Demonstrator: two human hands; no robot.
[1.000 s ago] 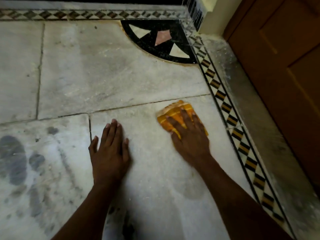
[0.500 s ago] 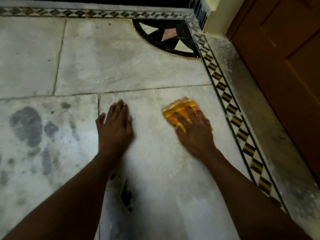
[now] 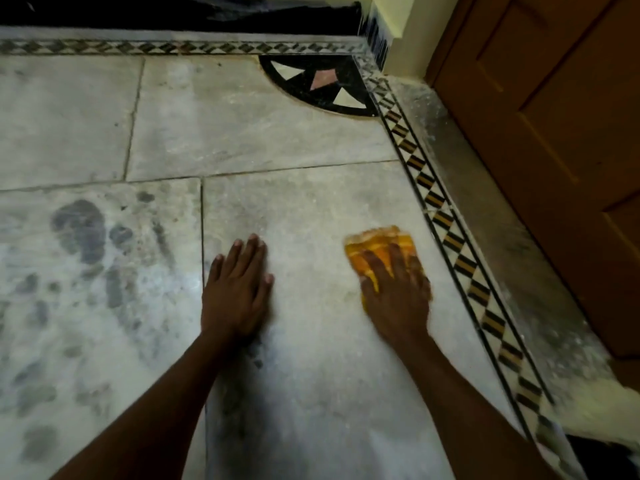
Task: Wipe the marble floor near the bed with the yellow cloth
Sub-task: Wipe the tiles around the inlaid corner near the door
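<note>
The yellow and orange cloth lies bunched on the pale marble floor, right of centre. My right hand presses flat on top of it with straight fingers, covering its near half. My left hand rests flat on the bare marble about a hand's width to the left, fingers together and pointing away from me.
A black and yellow patterned inlay strip runs along the right, beyond it a dusty grey sill and a brown wooden panel. A black corner inlay sits at the back. Dark damp marks spot the left slab.
The view has shifted back and down, so both hands sit lower in frame. My right hand has drawn the cloth a little toward me along the floor. The left hand stays planted.
</note>
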